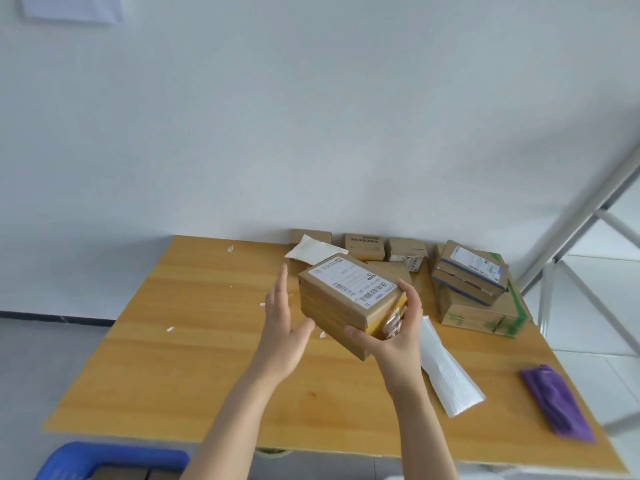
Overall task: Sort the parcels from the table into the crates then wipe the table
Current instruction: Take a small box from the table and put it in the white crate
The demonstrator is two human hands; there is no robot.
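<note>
A brown cardboard parcel (343, 299) with a white shipping label is lifted above the wooden table (194, 368). My right hand (394, 337) grips its right end, fingers curled over the top edge and thumb underneath. My left hand (282, 327) is beside the parcel's left side with straight fingers, its thumb close to the lower corner. More cardboard parcels lie at the back: a stack of flat ones (471, 271) on a larger green-taped box (481, 315), and several small boxes (365, 247) by the wall. A white padded mailer (446, 372) lies to the right of my right arm.
A purple cloth (557, 403) lies near the table's right edge. A blue crate (104, 460) with boxes inside stands below the table's front left. Paper scraps (169, 329) dot the tabletop. A white mailer (311, 251) leans at the back. A metal frame (588, 209) rises at right.
</note>
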